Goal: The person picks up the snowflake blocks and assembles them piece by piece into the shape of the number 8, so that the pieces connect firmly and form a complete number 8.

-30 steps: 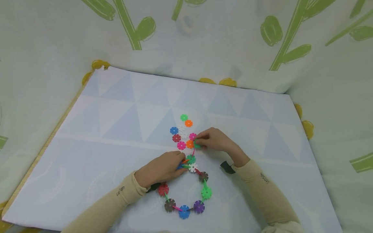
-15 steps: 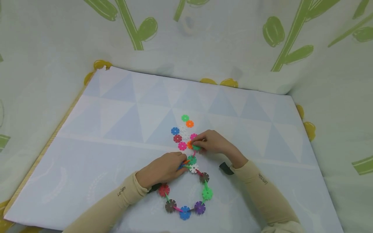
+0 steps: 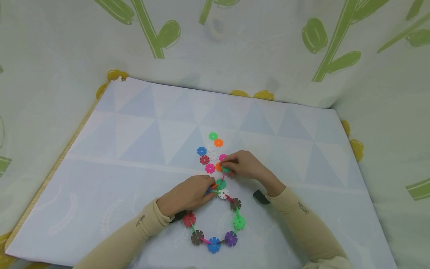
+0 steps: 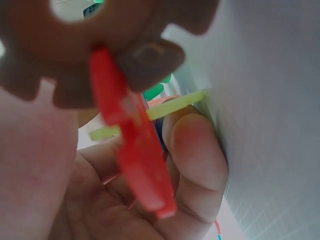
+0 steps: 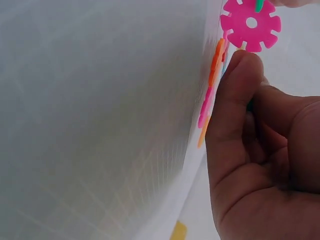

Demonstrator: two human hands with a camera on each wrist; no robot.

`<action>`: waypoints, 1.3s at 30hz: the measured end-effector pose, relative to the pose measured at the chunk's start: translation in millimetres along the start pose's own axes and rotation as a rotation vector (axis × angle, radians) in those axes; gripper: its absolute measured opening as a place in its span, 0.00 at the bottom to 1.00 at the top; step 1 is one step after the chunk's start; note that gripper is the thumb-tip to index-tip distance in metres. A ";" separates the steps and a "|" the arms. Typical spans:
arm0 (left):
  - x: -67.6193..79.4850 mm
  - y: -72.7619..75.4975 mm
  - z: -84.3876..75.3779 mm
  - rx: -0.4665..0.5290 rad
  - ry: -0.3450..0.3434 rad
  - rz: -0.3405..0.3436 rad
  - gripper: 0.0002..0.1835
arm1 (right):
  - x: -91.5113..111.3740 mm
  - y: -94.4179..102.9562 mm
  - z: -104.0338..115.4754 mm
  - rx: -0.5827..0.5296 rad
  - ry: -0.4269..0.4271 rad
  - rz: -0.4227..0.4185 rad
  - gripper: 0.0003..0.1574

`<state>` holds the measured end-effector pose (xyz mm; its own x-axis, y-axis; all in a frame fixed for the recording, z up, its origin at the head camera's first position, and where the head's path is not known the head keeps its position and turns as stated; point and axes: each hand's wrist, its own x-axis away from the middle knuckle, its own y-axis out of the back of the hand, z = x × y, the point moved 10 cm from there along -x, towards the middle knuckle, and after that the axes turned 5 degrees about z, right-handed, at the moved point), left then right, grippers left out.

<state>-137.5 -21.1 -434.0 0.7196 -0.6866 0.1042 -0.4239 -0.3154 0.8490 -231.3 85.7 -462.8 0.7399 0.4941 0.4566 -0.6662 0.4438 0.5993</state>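
A ring of notched plastic snowflake discs, including a blue disc and a purple disc, lies on the table's near side. My left hand pinches the ring's upper left, around a blue disc mostly hidden by fingers. Above the ring, a green disc bears an upright pink disc. My right hand pinches another green disc right at that pink disc's far edge. In the left wrist view, a red disc of the ring hangs before the left fingers.
Beyond the hands lie several loose discs, among them a light green disc, an orange disc, a blue disc and white discs. The patterned tabletop meets a leaf-print curtain at the back.
My right hand has shifted slightly left and toward me, bringing its green disc against the upright pink disc. The left hand keeps its grip on the ring.
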 end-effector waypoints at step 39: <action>-0.9 -2.3 -0.8 -0.020 0.017 -0.014 0.09 | 6.1 -2.8 -17.0 -0.072 -0.178 -0.056 0.18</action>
<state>-136.7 -19.2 -435.7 0.7346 -0.6709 0.1013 -0.4032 -0.3116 0.8604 -226.6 100.1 -472.9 0.7767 0.3298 0.5366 -0.6236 0.5226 0.5813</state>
